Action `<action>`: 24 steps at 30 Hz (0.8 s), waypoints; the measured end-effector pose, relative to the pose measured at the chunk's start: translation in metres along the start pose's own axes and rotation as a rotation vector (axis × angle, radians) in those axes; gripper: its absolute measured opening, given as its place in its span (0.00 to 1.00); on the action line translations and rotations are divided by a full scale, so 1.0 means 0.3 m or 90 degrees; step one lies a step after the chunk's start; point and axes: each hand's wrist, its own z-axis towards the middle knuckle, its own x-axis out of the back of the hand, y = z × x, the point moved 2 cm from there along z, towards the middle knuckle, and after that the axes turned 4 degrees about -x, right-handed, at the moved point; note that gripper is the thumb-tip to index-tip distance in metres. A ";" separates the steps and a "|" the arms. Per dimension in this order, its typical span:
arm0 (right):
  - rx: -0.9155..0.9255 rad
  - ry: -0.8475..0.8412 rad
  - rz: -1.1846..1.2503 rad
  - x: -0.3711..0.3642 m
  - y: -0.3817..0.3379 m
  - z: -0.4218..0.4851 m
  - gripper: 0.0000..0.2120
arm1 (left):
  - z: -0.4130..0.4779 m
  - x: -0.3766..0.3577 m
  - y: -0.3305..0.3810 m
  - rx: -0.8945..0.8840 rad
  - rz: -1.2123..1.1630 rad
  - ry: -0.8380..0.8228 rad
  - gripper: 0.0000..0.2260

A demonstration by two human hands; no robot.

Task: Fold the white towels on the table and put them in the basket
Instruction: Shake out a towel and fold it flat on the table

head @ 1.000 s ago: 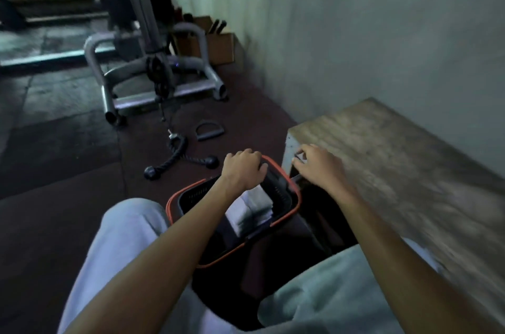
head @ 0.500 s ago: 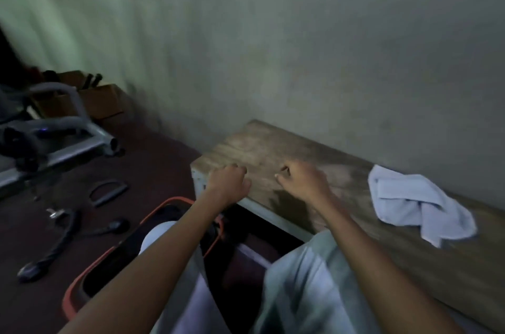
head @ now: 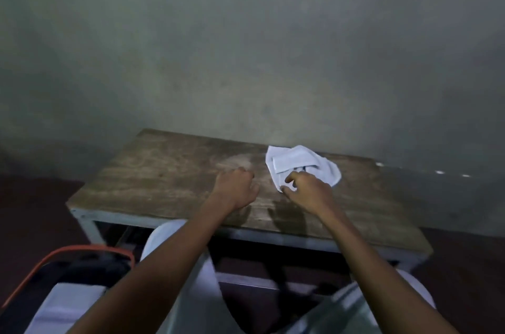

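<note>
While my right hand [head: 308, 193], fingers parted, hovered at the white towel [head: 300, 163], my left hand [head: 235, 189] lay curled, empty; pinching seemed next.

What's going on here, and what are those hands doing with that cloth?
A person sits at a wooden table. Their right hand is at the near edge of a crumpled white towel, but it is unclear whether it has hold of it. The left hand rests curled on the table, holding nothing. A basket at their left seems to hold folded towels.
</note>
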 end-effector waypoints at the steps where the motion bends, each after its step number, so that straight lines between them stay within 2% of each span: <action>1: -0.014 0.003 0.009 0.002 0.033 0.001 0.14 | 0.020 -0.014 0.029 -0.016 0.000 -0.005 0.19; 9: -0.086 0.001 0.001 -0.043 0.230 0.069 0.12 | 0.194 -0.134 0.118 -0.073 -0.028 -0.033 0.17; 18: -0.111 0.071 0.028 -0.148 0.431 0.412 0.08 | 0.554 -0.324 0.139 -0.099 -0.114 0.041 0.13; 22: -0.070 0.102 -0.029 -0.177 0.494 0.557 0.10 | 0.689 -0.398 0.159 -0.120 -0.101 0.085 0.15; 24: -0.069 0.095 -0.056 -0.183 0.510 0.600 0.12 | 0.731 -0.437 0.167 -0.123 -0.101 0.073 0.19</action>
